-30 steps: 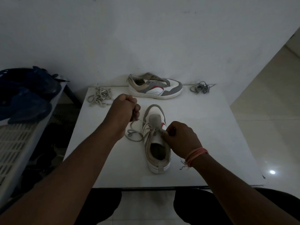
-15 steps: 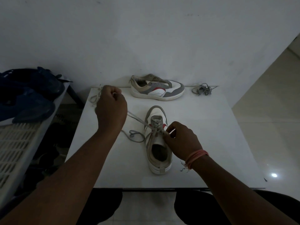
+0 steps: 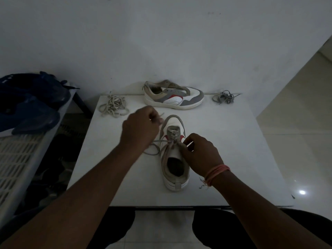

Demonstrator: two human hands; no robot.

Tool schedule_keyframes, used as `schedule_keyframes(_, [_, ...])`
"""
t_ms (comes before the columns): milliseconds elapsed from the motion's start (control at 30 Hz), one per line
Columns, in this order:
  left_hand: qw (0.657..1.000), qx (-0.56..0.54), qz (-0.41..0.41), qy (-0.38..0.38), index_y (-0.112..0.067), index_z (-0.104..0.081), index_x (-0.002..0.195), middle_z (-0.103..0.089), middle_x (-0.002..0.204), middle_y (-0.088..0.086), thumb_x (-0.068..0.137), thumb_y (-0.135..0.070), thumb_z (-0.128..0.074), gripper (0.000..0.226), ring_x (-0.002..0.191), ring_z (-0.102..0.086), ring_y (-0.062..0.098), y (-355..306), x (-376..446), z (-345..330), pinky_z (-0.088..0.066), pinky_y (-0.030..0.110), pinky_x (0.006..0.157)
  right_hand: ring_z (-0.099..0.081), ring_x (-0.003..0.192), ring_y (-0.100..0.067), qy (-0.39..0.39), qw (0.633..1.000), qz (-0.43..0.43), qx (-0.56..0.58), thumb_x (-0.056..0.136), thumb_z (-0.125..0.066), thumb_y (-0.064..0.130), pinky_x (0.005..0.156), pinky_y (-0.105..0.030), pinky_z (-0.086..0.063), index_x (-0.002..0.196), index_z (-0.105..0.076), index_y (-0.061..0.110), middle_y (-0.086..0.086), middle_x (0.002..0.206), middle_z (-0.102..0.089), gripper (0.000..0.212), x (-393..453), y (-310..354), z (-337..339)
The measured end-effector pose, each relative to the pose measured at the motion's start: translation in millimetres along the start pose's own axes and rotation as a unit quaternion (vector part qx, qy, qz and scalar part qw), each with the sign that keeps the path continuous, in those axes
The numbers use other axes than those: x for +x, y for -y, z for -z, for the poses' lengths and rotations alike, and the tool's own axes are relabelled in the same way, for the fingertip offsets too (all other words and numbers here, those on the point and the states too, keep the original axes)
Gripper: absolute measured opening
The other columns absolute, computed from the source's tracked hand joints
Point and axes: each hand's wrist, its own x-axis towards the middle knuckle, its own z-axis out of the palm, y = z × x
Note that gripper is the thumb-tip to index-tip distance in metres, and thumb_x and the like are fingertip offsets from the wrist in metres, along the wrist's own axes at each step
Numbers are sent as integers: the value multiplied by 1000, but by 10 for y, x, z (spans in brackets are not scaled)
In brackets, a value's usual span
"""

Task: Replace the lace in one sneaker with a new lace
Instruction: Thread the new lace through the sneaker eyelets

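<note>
L hand (image 3: 139,127) fisted w/ fingers curled tight, R hand (image 3: 201,153) pinching, both arms extended fwd.

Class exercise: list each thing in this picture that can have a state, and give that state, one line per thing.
Near sneaker: upright, partly laced.
Grey lace: threaded, left end pulled.
Left hand: grips lace.
Right hand: pinches the lace at the eyelets.
Far sneaker: unlaced, side-on.
Beige lace: loose pile.
Grey lace bundle: loose tangle.
</note>
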Motion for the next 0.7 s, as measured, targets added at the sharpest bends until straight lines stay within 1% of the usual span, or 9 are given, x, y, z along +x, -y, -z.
schedule_keyframes(67, [988,130,73,35,-23,-50,133,-52,138,13,76,-61,-77,74,126,-50,35,24,-12,57,-44,48,103,-63,78,-13,-4,1000,11,7,95,-59,40,77,-37,-57,114,-56,26,8,93,-65,24,-5,-13,-24])
schedule_keyframes(100, [983,148,91,52,-16,-41,140,-45,142,17,71,-66,-78,93,129,-45,38,7,-76,49,-43,49,102,-63,78,-13,-12,1000,26,7,95,-60,39,74,-35,-57,120,-53,27,6,100,-65,28,-6,-8,-41])
schedule_keyframes(133, [985,129,88,69,-13,-40,138,-47,137,18,70,-66,-79,95,125,-47,37,-26,-164,9,-46,47,98,-63,79,-13,-18,999,44,-1,94,-61,39,72,-31,-56,124,-51,28,5,108,-62,33,-7,-3,-60])
schedule_keyframes(233, [986,61,33,151,-16,-57,112,-66,110,6,85,-45,-73,43,104,-63,27,-92,-371,-226,-43,31,76,-64,82,-17,-37,993,101,-54,93,-61,42,73,-34,-58,133,-49,29,5,121,-54,43,10,47,-144])
schedule_keyframes(300, [987,64,12,148,-18,-62,102,-69,103,2,90,-34,-67,20,100,-65,25,-86,-382,-299,-40,29,72,-65,84,-21,-39,988,114,-94,94,-60,40,76,-38,-59,131,-52,29,2,119,-57,40,21,54,-183])
schedule_keyframes(400, [986,67,42,149,-16,-70,99,-73,98,6,88,-28,-67,17,97,-68,28,26,-262,-297,-51,32,77,-65,96,-23,-17,993,95,-72,95,-58,26,87,-41,-56,131,-55,29,-1,118,-61,36,21,6,-150])
schedule_keyframes(533, [966,-59,136,211,-6,-75,86,-74,79,14,71,-25,-76,24,77,-74,29,181,-154,-276,-63,45,71,-61,104,-18,5,999,23,35,89,-59,12,90,-36,-53,118,-61,35,3,118,-62,37,43,-37,-45])
schedule_keyframes(600, [952,-132,172,218,0,-74,86,-75,80,18,77,-17,-76,19,74,-75,30,171,-151,-262,-64,47,67,-62,100,-23,6,999,33,10,89,-59,13,88,-38,-55,121,-59,34,-1,121,-56,38,16,24,-74])
schedule_keyframes(700, [925,-208,223,228,5,-73,82,-74,75,22,84,-1,-75,7,64,-74,31,153,-140,-235,-64,47,66,-63,98,-23,-42,987,120,-97,90,-64,25,80,-40,-59,118,-64,30,0,129,-50,28,-31,140,-193])
